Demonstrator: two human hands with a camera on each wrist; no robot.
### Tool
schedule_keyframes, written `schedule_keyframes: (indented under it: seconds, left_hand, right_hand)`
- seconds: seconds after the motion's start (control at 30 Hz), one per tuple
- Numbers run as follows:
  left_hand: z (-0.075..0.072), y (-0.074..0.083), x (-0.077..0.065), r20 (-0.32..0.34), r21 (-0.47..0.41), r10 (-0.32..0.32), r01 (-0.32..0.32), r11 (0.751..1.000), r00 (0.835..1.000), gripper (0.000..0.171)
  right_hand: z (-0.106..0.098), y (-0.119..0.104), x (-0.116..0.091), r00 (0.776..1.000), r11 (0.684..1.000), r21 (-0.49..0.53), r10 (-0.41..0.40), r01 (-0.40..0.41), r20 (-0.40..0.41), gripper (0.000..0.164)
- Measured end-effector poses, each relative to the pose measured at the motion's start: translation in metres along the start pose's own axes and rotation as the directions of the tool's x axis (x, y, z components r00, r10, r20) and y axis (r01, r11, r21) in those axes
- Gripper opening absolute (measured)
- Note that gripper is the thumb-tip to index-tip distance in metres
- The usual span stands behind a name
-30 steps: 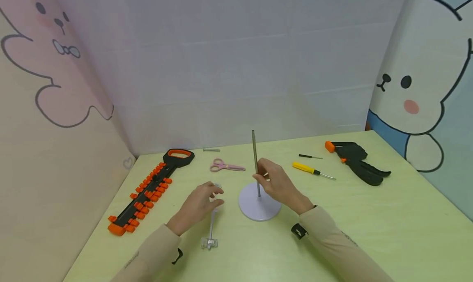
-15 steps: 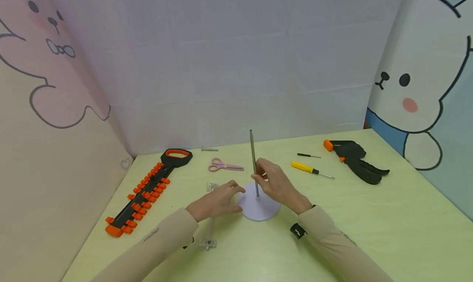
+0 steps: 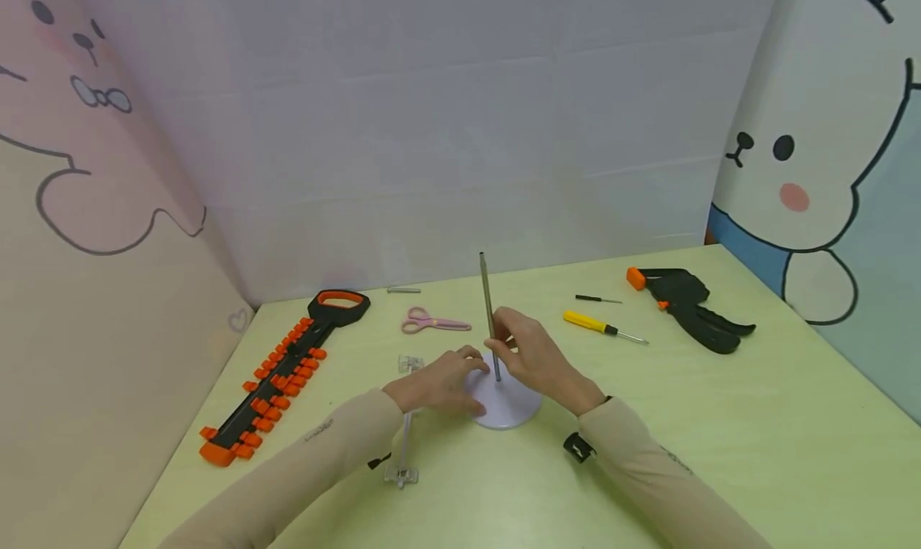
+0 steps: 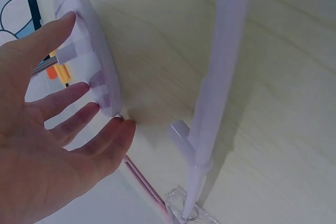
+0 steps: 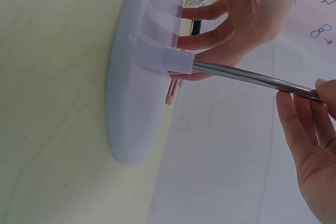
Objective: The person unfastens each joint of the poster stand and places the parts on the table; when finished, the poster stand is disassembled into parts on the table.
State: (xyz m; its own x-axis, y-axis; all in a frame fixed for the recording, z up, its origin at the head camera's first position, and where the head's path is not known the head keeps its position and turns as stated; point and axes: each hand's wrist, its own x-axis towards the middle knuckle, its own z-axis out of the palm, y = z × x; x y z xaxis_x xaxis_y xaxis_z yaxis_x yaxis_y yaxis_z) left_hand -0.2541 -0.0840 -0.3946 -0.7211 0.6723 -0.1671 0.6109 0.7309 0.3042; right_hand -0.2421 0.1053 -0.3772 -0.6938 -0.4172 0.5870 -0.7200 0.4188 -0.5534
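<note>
A round white base (image 3: 512, 411) sits on the table with a thin metal rod (image 3: 487, 293) standing up from its central socket. My right hand (image 3: 531, 356) pinches the rod between thumb and fingers, low on its length in the head view. Around the left side of the base, my left hand (image 3: 442, 383) spreads its thumb and fingers. Its thumb touches the base (image 4: 107, 64) in the left wrist view, and some fingertips are at its edge. Beside the left wrist lies a white plastic stick (image 3: 406, 441) with clear pieces at both ends, partly hidden by the left forearm.
Pink scissors (image 3: 439, 323) and a small metal pin (image 3: 404, 290) lie behind. On the right are a yellow screwdriver (image 3: 586, 320), a small black screwdriver (image 3: 590, 298) and a black-and-orange trigger clamp (image 3: 694, 309). A long black rack with orange clips (image 3: 284, 373) lies left.
My left hand has moved right, from over the white stick to the side of the round base. The right hand stays on the rod. The head view has shifted slightly.
</note>
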Motion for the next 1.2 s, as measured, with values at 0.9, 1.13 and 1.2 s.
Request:
schedule_keyframes:
  seconds: [0.9,1.13,1.2]
  left_hand:
    - [0.002,0.002,0.009,0.027,-0.068,-0.029,0.031,0.997,0.999,0.058]
    - [-0.001,0.0,0.01,0.04,-0.053,-0.02,0.022,0.998,0.999,0.059]
    - [-0.001,0.0,0.011,0.045,-0.055,-0.014,0.016,0.998,0.999,0.06]
  right_hand:
    - [0.012,-0.004,-0.002,0.993,0.999,0.036,0.026,-0.022,-0.111,0.024]
    - [0.006,-0.006,0.002,0.997,0.999,0.047,0.021,-0.017,-0.076,0.021]
    - [0.005,-0.005,0.002,0.998,0.999,0.048,0.015,-0.012,-0.068,0.02]
